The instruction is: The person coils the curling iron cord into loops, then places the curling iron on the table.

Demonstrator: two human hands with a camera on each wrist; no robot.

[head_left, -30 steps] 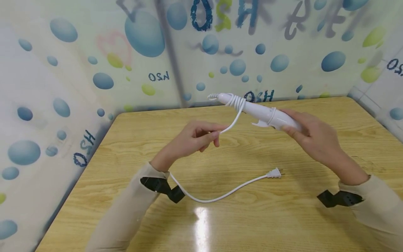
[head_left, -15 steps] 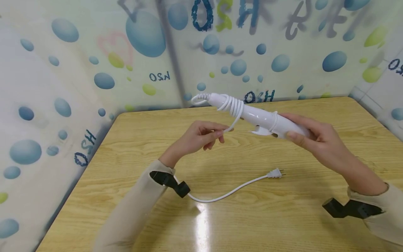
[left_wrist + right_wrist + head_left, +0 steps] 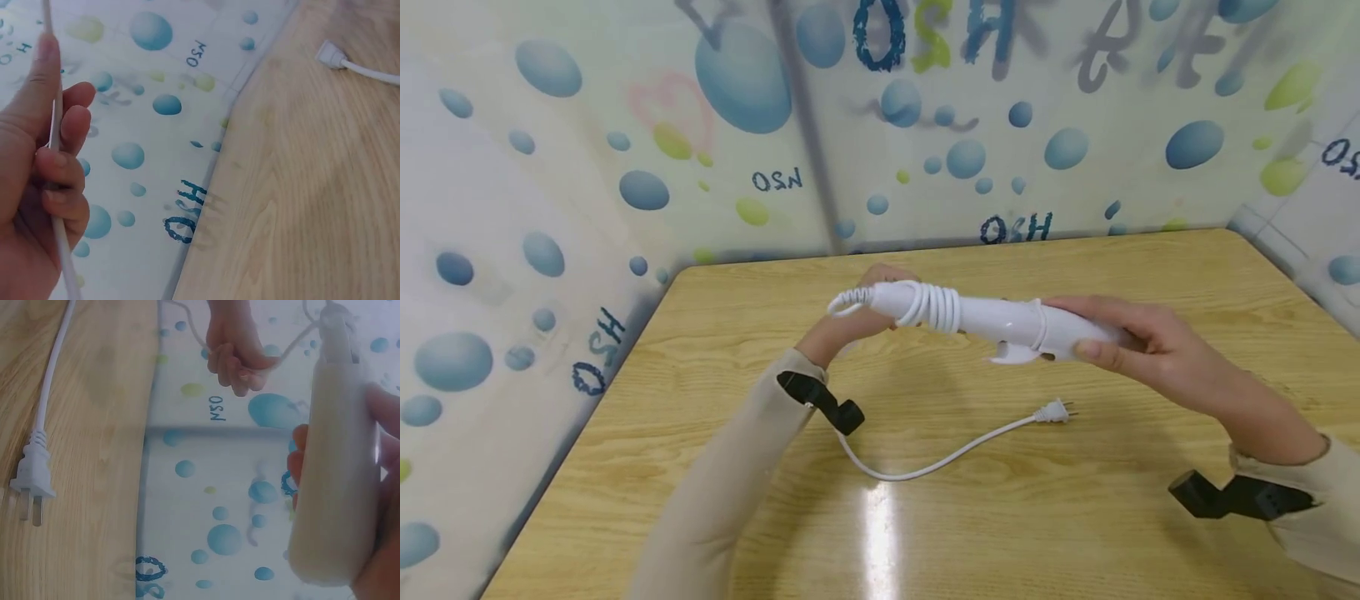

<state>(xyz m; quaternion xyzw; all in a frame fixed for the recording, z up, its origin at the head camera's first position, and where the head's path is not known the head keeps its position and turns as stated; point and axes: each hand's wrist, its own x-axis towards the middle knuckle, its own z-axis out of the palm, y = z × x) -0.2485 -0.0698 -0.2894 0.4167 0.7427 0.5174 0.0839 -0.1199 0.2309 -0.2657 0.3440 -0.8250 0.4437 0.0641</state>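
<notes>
My right hand (image 3: 1157, 346) grips the thick rounded end of a white wand-shaped appliance (image 3: 996, 317) with a small lever on its underside. It is held nearly level above the table. Several turns of white cord (image 3: 934, 307) wrap its narrower left end, where a ribbed sleeve and a small loop come out. My left hand (image 3: 852, 327) is behind that end, its fingers mostly hidden in the head view. In the left wrist view, the left fingers curl round the cord (image 3: 57, 128). The right wrist view has the cord running from the left hand (image 3: 234, 347) to the appliance.
The cord's loose end lies curved on the wooden table (image 3: 1000, 533), ending in a white two-pin plug (image 3: 1054, 412). A wall (image 3: 820, 150) printed with blue and green drops stands along the table's far edge. Dark camera mounts (image 3: 1240, 497) sit on both wrists.
The left hand has gone from in front of the appliance to behind its left end, carrying the cord round. The appliance has come lower and nearer level, its left end shifting left.
</notes>
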